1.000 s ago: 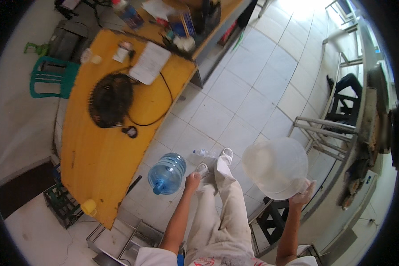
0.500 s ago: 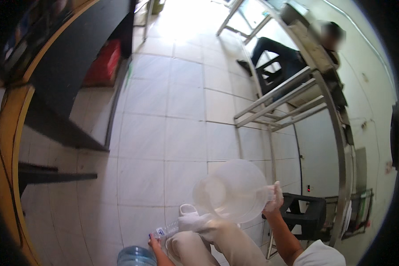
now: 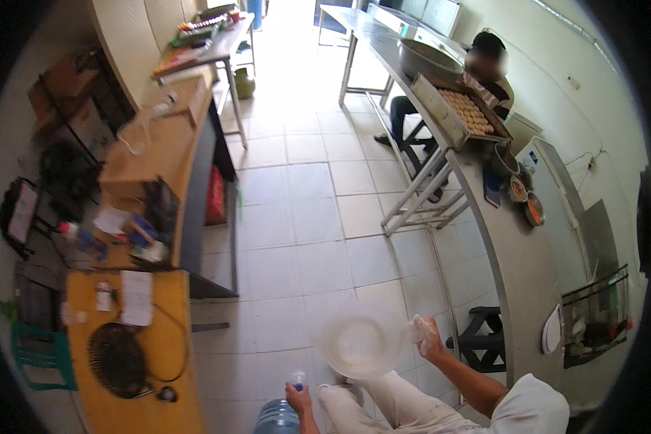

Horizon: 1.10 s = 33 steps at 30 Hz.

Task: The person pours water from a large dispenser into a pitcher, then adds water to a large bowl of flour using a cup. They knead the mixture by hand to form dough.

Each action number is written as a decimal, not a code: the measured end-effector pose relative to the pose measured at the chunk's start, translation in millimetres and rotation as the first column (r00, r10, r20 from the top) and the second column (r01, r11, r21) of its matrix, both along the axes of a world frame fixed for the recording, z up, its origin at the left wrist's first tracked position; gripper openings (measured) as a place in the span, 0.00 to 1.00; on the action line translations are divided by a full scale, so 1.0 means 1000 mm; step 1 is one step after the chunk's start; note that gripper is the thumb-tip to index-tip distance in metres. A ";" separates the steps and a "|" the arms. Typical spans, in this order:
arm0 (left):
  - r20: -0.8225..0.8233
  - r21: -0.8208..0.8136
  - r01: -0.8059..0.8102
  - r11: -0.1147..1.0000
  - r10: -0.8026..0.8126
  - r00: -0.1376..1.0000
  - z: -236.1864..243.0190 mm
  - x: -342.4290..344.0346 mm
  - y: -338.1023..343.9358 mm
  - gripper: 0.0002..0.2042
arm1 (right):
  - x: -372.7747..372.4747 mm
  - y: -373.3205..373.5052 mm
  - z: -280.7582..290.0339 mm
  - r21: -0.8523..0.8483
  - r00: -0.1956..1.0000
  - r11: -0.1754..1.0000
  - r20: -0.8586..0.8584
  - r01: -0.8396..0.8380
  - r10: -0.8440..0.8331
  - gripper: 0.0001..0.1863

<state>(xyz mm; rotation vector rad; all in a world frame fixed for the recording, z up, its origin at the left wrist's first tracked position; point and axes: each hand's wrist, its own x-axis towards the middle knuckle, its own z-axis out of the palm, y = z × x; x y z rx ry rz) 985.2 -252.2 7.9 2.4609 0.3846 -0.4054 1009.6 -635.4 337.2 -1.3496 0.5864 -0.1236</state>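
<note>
My right hand (image 3: 428, 338) is closed at the side of a round, translucent plastic tub (image 3: 362, 343), holding it over my lap. White residue coats those fingers. Its wide mouth faces up, and I make out nothing inside. Lower and to the left, my left hand (image 3: 298, 398) is closed around a clear plastic bottle (image 3: 298, 377) near its blue part. The bottle points away from me, so most of its length is hard to see. Right beside that hand stands a large blue water jug (image 3: 276, 418), cut off by the lower edge.
A steel table (image 3: 499, 239) along the right carries a tray of dough balls (image 3: 464, 112), a large basin (image 3: 430, 59) and small bowls. A person (image 3: 488, 72) sits behind it. A black stool (image 3: 479, 336) stands beneath. Left is a yellow desk (image 3: 170, 347) with a fan (image 3: 116, 360).
My view has tilted up, bringing the tabletops into sight. The tub has turned from leaning sideways to facing more upward. The bottle has swung from lying sideways to pointing away.
</note>
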 end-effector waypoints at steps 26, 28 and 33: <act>0.574 0.045 -0.664 0.747 0.525 0.629 0.688 -0.152 0.293 0.15 | 0.113 0.500 0.218 -0.567 0.534 0.560 0.233 -0.604 0.813 0.20; 0.569 0.026 -0.656 0.754 0.529 0.630 0.681 -0.153 0.319 0.16 | 0.114 0.557 0.204 -0.317 0.567 0.548 0.036 -0.774 0.823 0.19; 0.505 0.109 -0.592 0.799 0.468 0.725 0.663 -0.125 0.371 0.17 | 0.133 0.680 0.163 -0.318 0.562 0.522 -0.042 -0.791 0.826 0.17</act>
